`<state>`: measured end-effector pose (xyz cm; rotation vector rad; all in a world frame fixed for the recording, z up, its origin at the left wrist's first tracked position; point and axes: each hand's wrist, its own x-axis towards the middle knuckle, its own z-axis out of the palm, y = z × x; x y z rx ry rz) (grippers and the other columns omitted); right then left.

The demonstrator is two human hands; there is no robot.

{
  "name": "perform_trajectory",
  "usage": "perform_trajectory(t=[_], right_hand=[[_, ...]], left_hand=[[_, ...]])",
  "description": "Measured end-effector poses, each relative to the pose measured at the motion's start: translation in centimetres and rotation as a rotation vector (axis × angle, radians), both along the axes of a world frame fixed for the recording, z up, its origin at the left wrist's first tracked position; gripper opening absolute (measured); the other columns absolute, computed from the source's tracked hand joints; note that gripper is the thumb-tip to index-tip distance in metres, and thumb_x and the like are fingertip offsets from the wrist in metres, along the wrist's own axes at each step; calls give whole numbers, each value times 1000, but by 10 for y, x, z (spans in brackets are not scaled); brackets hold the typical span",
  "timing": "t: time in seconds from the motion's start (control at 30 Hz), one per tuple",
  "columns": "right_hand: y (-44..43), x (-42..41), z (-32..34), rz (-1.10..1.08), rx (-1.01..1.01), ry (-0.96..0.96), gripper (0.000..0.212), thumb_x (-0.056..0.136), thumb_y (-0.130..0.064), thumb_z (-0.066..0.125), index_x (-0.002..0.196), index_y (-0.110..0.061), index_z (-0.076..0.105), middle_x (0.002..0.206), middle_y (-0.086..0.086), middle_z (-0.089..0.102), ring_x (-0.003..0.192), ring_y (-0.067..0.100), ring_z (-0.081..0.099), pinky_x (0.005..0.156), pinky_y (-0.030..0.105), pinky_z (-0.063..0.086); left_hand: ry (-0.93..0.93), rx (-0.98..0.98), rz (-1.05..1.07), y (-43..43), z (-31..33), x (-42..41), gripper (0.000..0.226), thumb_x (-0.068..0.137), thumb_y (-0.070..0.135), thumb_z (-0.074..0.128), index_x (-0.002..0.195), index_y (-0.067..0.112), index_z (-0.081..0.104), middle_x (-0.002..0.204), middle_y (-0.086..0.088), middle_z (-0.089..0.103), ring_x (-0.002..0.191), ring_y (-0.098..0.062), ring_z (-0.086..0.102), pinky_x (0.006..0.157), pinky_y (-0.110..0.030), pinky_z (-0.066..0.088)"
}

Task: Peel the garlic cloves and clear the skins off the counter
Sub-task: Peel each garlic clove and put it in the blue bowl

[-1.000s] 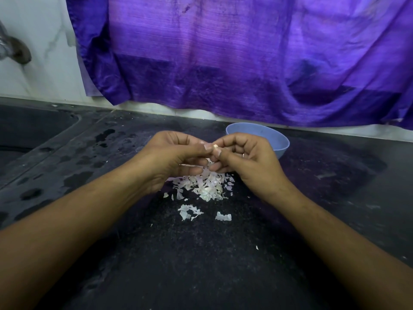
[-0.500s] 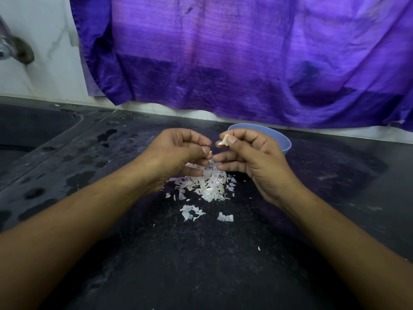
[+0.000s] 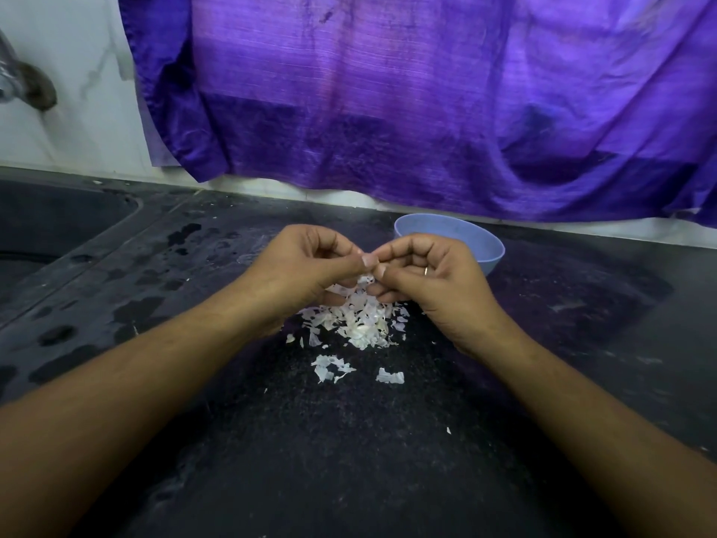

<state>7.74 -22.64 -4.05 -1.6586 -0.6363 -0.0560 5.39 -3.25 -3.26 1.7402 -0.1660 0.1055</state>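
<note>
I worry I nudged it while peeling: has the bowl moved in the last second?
No. The bowl sits where it was, just short of the counter's back edge, below the cloth's hem.

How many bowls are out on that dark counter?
1: a blue bowl at the back of the counter, just behind the right hand, which hides part of it. No other shows.

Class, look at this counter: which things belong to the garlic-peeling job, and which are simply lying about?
Part of the job:
left hand and right hand, together pinching a garlic piece, mostly hidden
pile of skins
blue bowl
counter

Just lying about:
purple cloth
tap
sink
</note>
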Motion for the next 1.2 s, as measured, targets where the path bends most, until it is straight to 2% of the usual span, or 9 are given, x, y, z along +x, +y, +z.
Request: perform_trajectory(t=[0.17, 0.3, 0.4, 0.47, 0.63, 0.8, 0.97, 1.1, 1.2], right_hand=[[0, 0, -1, -27, -27, -73, 10, 91, 1, 73, 101, 2, 72, 86, 17, 77, 80, 28, 76, 76, 42, 62], [-1, 1, -1, -54, -34, -98, 9, 91, -1, 74, 100, 0, 74, 86, 15, 78, 78, 25, 77, 75, 34, 63], [-2, 1, -2, -60, -55, -123, 7, 91, -3, 75, 98, -2, 75, 85, 12, 78, 79, 25, 77, 76, 37, 63], [-2, 2, -2, -55, -56, -133, 7, 91, -2, 75, 98, -2, 75, 85, 11, 78, 79, 25, 78, 75, 35, 63], [0, 1, -1, -23, 2, -87, 10, 90, 0, 74, 100, 2, 75, 85, 15, 78, 76, 24, 76, 71, 31, 62], [3, -1, -2, 20, 72, -25, 10, 92, 3, 70, 102, 3, 73, 90, 21, 77, 79, 27, 75, 78, 41, 63], [2, -3, 4, 40, 220, 81, 14, 95, 3, 65, 108, 5, 68, 96, 23, 73, 84, 28, 75, 75, 36, 65], [1, -2, 3, 46, 212, 119, 14, 96, 1, 64, 110, 3, 67, 96, 22, 72, 87, 30, 75, 77, 38, 65], [1, -1, 1, 38, 193, 129, 15, 98, 0, 62, 112, 1, 68, 93, 17, 70, 85, 28, 74, 77, 38, 65]], left_hand=[[-8, 5, 1, 1, -1, 2, 15, 84, 21, 82, 89, 8, 78, 86, -8, 76, 83, -16, 70, 74, -35, 63], [-79, 108, 19, 0, -1, 0, 7, 91, 19, 77, 90, 13, 80, 89, -10, 78, 86, -19, 73, 77, -37, 64], [-149, 188, 43, 0, 1, -3, 7, 92, 22, 76, 91, 16, 80, 86, -5, 78, 86, -23, 76, 78, -41, 65], [-181, 218, 51, 0, 2, -5, 7, 92, 23, 76, 89, 18, 80, 82, -2, 78, 79, -19, 75, 78, -43, 65], [-232, 252, 105, 0, 1, -5, 9, 88, 27, 79, 80, 23, 79, 74, -3, 76, 71, -23, 74, 75, -54, 64], [-159, 172, 113, -4, -1, -2, 11, 88, 18, 74, 78, 17, 77, 79, -6, 76, 81, -20, 76, 74, -41, 66], [-116, 302, 138, 3, -5, 0, 14, 90, 24, 67, 81, 17, 74, 79, -3, 76, 81, -21, 76, 77, -50, 64], [-141, 305, 120, 2, -2, -2, 17, 96, 22, 62, 85, 20, 75, 84, 4, 76, 81, -10, 75, 79, -49, 64], [-173, 279, 89, 1, 0, -4, 23, 102, 27, 59, 90, 22, 77, 88, 7, 77, 83, -9, 74, 79, -48, 65]])
